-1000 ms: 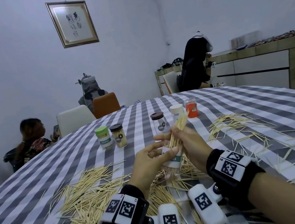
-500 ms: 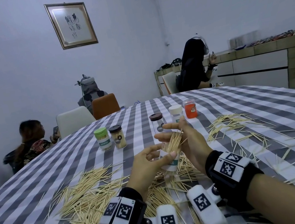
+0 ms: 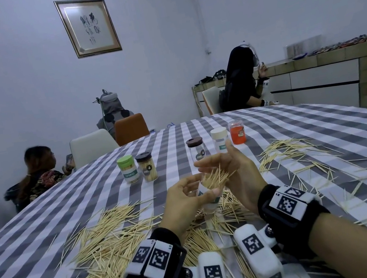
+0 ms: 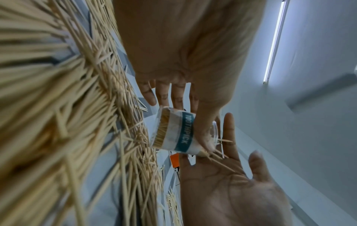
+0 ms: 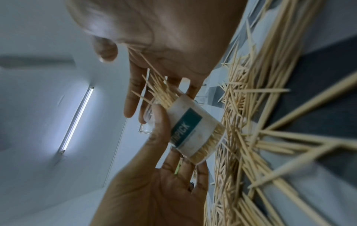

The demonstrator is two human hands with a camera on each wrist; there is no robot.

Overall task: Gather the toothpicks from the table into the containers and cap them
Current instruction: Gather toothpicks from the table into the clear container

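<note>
2 bare hands meet above a table (image 3: 323, 137) covered in grey-and-white checked cloth. The left hand (image 3: 183, 202) grips a small clear plastic toothpick jar with a teal "TOOTHPICK" label (image 4: 179, 133), thumb along one side and fingers behind it; the jar is uncapped and tilted, its mouth turned toward the right hand (image 3: 237, 178). A bundle of pale wooden toothpicks (image 3: 215, 178) fans out of that mouth and rests against the right hand's palm and straight, spread fingers (image 5: 131, 97), which curl round nothing. In the right wrist view the jar (image 5: 191, 130) is already packed with sticks down to its base. Loose toothpicks (image 3: 103, 244) lie in a thick heap on the cloth under and to the left of the hands, with a thinner scatter (image 3: 292, 154) on the right. Farther back stand 5 capped containers: a green-lidded one (image 3: 128, 168), 2 dark-lidded ones (image 3: 147, 165) (image 3: 196, 150), a white-lidded one (image 3: 220, 138) and an orange one (image 3: 237, 131).
</note>
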